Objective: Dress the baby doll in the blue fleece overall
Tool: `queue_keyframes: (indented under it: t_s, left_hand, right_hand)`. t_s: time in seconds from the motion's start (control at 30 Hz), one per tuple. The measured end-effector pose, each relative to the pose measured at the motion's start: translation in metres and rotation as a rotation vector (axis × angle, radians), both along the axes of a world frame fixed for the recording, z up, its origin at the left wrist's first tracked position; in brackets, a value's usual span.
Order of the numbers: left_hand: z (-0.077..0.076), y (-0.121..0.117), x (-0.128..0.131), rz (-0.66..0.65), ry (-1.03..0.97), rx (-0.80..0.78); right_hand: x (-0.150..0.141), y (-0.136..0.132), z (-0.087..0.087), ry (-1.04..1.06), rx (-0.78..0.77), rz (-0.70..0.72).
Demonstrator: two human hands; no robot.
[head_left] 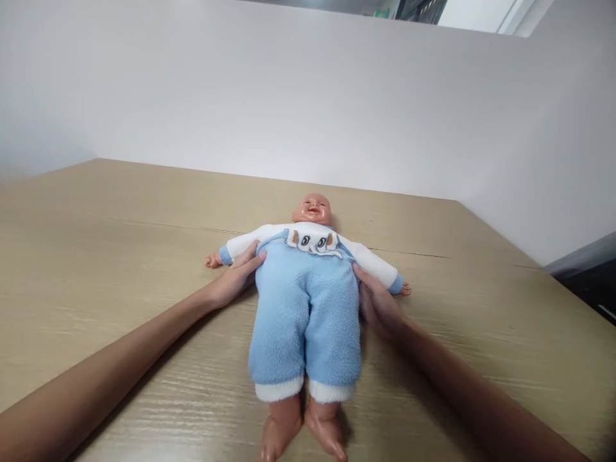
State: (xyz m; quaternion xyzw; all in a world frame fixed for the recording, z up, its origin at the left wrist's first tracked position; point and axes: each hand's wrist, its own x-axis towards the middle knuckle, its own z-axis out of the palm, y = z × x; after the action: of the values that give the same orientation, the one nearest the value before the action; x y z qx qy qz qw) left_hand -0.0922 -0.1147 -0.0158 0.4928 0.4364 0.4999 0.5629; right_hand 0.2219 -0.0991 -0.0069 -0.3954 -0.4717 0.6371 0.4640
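Observation:
A baby doll [283, 295] lies on its back on the table, head away from me and bare feet towards me. It wears fluffy light-blue trousers [332, 340] with white cuffs and a white top [245, 239] with blue cuffs. A small animal face [314, 242] decorates its chest. My left hand [240, 276] grips the doll's left-of-picture side near the waist, thumb on top and fingers partly hidden underneath. On the opposite side my right hand [380, 298] holds the waist the same way, its lower fingers hidden. The doll's arms stretch outwards beyond both my hands.
The light wooden table [120, 256] spreads out around the doll, with a thin seam across it. A plain white wall [289, 102] rises behind its far edge. Something dark [590, 282] stands past the right edge.

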Motion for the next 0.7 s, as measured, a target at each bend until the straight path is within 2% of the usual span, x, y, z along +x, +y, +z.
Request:
queue_keyframes:
  t_s: [0.1,0.23,0.43,0.6,0.7]
  left_hand:
    - [0.0,-0.002,0.018,0.043,-0.191,-0.036]
    - [0.001,-0.001,0.027,0.071,-0.265,-0.063]
    - [0.0,0.005,0.022,-0.019,-0.267,0.019]
    - [-0.001,0.012,0.014,-0.099,-0.259,-0.012]
    - [0.0,0.014,0.008,-0.098,-0.243,-0.007]
  right_hand:
    - [-0.005,-0.001,-0.002,0.067,-0.083,-0.015]
    - [-0.004,0.001,0.0,0.046,-0.028,-0.028]
    - [-0.005,0.011,-0.003,0.072,0.02,-0.01]
    - [0.001,0.014,-0.003,0.087,0.058,-0.012]
    - [0.01,0.014,-0.002,0.03,0.084,0.004]
